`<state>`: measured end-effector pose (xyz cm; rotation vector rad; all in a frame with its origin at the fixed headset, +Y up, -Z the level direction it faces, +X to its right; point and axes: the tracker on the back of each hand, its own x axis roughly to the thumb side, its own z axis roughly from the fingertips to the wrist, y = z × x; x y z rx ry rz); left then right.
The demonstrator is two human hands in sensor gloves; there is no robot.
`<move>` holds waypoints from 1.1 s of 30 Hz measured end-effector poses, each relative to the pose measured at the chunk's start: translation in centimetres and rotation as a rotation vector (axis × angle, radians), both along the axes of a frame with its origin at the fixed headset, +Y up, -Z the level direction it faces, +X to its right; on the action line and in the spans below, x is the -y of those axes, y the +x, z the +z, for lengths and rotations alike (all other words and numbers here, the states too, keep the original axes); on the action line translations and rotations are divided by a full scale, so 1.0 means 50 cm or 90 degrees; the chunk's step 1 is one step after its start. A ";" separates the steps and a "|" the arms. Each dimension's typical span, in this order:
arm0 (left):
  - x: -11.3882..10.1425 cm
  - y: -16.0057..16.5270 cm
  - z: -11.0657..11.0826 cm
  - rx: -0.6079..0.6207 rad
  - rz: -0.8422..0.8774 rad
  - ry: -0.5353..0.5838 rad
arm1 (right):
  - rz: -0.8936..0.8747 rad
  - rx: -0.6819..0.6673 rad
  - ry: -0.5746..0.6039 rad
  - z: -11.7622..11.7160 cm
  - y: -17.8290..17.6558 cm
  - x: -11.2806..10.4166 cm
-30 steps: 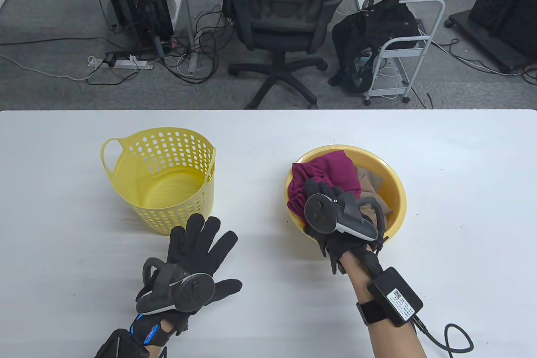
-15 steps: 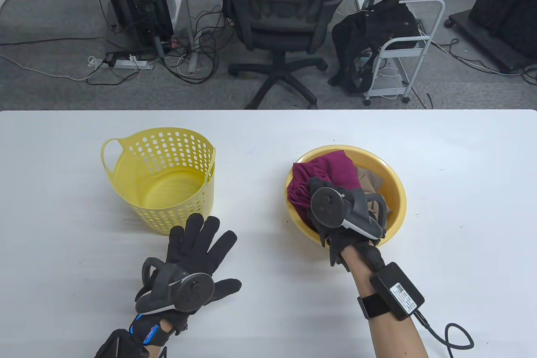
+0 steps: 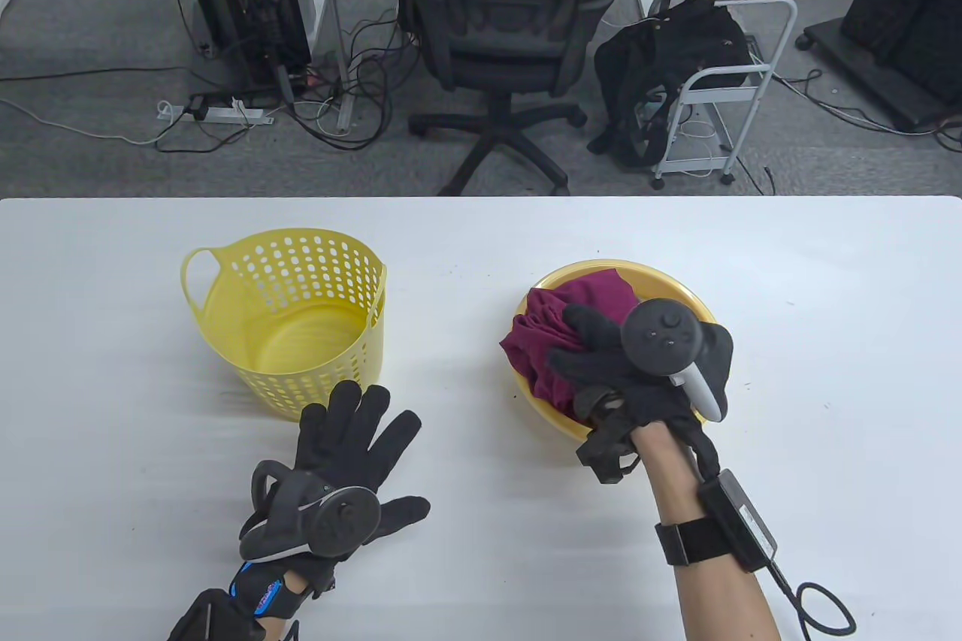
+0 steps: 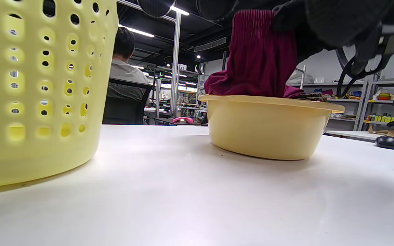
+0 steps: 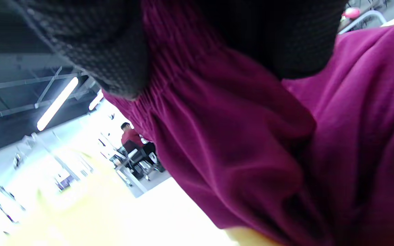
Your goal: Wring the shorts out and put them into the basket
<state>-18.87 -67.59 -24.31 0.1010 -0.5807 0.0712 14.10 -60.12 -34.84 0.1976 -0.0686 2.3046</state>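
Maroon shorts (image 3: 545, 337) rise partly out of a yellow basin (image 3: 680, 291) at centre right of the table. My right hand (image 3: 594, 355) grips them by the gathered waistband (image 5: 183, 92), lifting the cloth (image 4: 258, 65) above the basin rim (image 4: 268, 100). The rest of the fabric still hangs into the basin. A yellow perforated basket (image 3: 289, 318) stands empty at centre left. My left hand (image 3: 353, 445) lies flat on the table just in front of the basket (image 4: 36, 89), fingers spread, holding nothing.
A tan garment is hidden under my right hand in the table view. The white table (image 3: 481, 573) ends at its far edge, with an office chair (image 3: 511, 32) and a wheeled cart (image 3: 721, 85) behind it. A person sits in the background (image 4: 123, 68).
My right hand has turned over and risen, pulling the maroon shorts up and toward the basin's left rim. The left hand has stayed put.
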 end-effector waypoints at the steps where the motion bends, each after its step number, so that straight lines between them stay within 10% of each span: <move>1: 0.000 0.000 0.000 0.000 0.000 0.000 | -0.020 0.002 -0.001 0.001 0.002 -0.003; 33: -0.004 -0.009 -0.003 -0.008 0.014 0.004 | -0.460 -0.050 0.025 0.073 -0.007 -0.214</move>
